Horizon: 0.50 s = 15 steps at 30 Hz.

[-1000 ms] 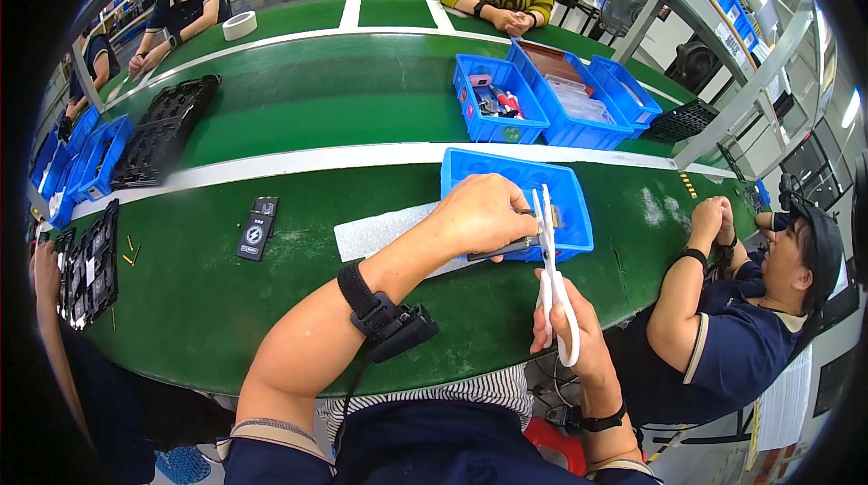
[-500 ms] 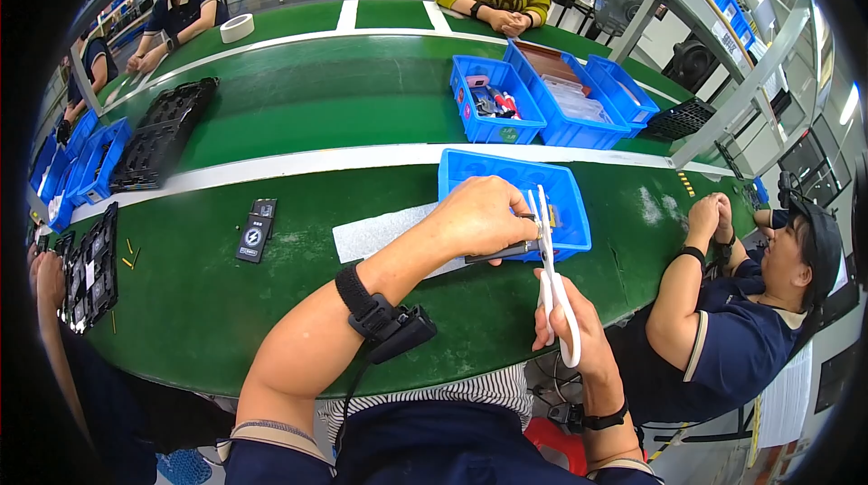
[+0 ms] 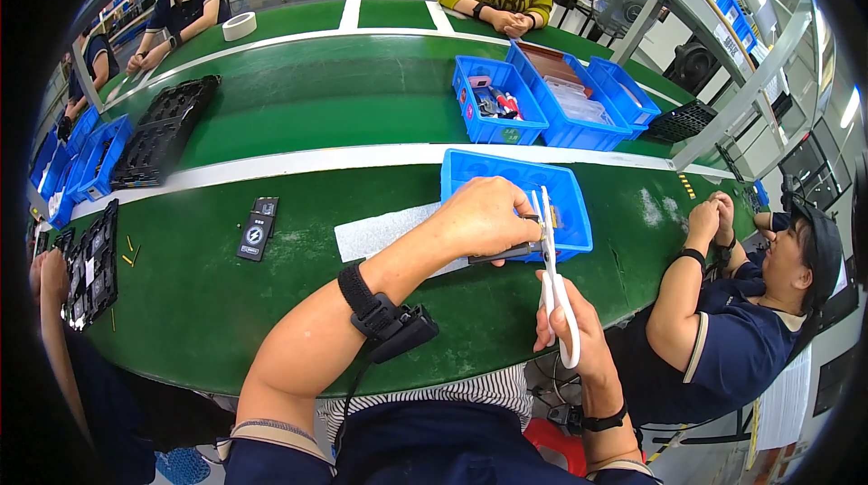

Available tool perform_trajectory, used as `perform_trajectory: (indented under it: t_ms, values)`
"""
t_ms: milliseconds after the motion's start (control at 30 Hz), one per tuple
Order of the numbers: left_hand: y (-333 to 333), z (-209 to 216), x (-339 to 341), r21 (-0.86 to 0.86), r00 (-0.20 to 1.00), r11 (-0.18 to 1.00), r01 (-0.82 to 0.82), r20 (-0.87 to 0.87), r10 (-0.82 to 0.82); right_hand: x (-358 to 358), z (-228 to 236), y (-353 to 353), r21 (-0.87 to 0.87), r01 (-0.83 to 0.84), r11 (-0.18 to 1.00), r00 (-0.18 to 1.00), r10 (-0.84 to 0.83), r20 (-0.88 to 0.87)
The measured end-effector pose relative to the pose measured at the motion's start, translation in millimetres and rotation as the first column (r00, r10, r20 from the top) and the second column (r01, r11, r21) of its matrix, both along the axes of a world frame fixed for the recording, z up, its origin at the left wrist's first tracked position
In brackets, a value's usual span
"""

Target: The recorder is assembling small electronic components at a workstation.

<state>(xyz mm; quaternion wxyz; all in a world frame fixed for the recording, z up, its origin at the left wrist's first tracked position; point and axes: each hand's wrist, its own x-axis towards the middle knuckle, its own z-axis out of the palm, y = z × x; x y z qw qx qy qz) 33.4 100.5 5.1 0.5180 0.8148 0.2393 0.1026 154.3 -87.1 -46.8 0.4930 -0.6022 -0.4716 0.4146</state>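
My left hand (image 3: 493,214) pinches a flat black phone battery (image 3: 493,258), much of it hidden under the palm and fingers. White-handled scissors (image 3: 559,309) are in my right hand (image 3: 583,322), with fingers and thumb through the loops. Their blades point away from me and stand slightly apart beside my left fingertips. A small yellowish bit shows near the blades; whether they touch it is unclear. Both hands are over the near edge of a blue bin (image 3: 570,205). Under my left forearm lies a silvery-grey sheet (image 3: 384,234). Two black batteries (image 3: 256,234) rest on the green table to the left.
Blue bins (image 3: 502,128) with tools and plastic parts stand beyond the white strip. Black trays (image 3: 167,137) and more blue bins (image 3: 101,160) are at left. A co-worker (image 3: 723,304) sits close on the right; another's hands (image 3: 50,277) are at far left. White tape roll (image 3: 240,27) lies far off.
Almost nothing differs. The view has shifted very slightly, and my left hand and the scissors keep nearly the same place, the blades still slightly apart.
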Motion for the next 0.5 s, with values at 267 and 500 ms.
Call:
perform_trajectory:
  t_ms: [267, 500]
  values:
    - [0.4, -1.0, 1.0, 0.004, 1.0, 1.0, 0.003, 0.008, -0.003, -2.0, -1.0, 0.0, 0.005, 0.005, 1.0, 1.0, -0.005, 0.009]
    - [-0.2, -2.8, 1.5, -0.018, 1.0, 1.0, -0.007, 0.019, 0.007, -4.7, 0.3, 0.4, -0.018, 0.02, 1.0, 0.998, -0.019, 0.055]
